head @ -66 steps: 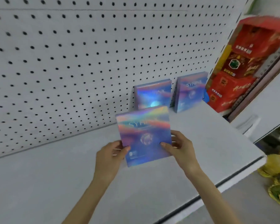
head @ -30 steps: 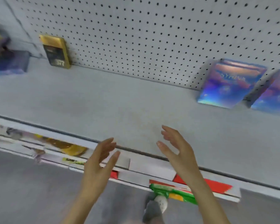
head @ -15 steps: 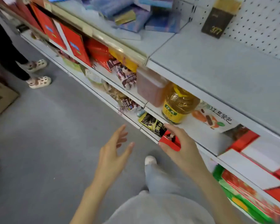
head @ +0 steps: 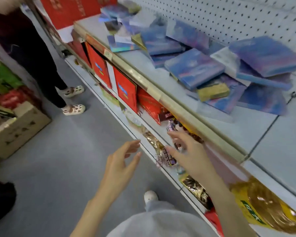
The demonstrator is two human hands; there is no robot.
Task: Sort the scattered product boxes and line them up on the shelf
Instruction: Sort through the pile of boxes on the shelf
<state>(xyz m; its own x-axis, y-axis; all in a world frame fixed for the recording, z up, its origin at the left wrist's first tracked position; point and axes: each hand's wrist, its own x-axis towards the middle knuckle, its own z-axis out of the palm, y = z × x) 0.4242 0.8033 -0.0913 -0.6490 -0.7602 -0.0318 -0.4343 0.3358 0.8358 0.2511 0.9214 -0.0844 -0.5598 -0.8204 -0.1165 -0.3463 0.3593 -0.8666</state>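
Up on the top shelf [head: 246, 129], against the pegboard [head: 229, 17]: a loose heap of product boxes [head: 193, 67], iridescent blue and purple, lying flat and overlapping at odd angles, with a small gold box [head: 214, 91] wedged under the near edge. None stood up, none in a row.

Gone from view since two seconds back: the upright pair further along, and the third box held beside them in both hands.

Below the heap, level with the lower shelves: left hand [head: 120, 166] and right hand [head: 190, 154], both empty, fingers spread and loosely bent, gripping nothing, well short of the boxes. Empty a second ago too. Blurred, so likely mid-reach.

Reads as one box delivered and a turn leftward for the next. Most of the sorting still ahead, judging by the heap. Probably best to lift from the top of the pile, not tug from beneath.

Further out: red cartons [head: 125, 91] and an oil bottle [head: 266, 207] on the lower shelves; a bystander's legs [head: 41, 65] and a cardboard carton [head: 19, 127] on the floor.
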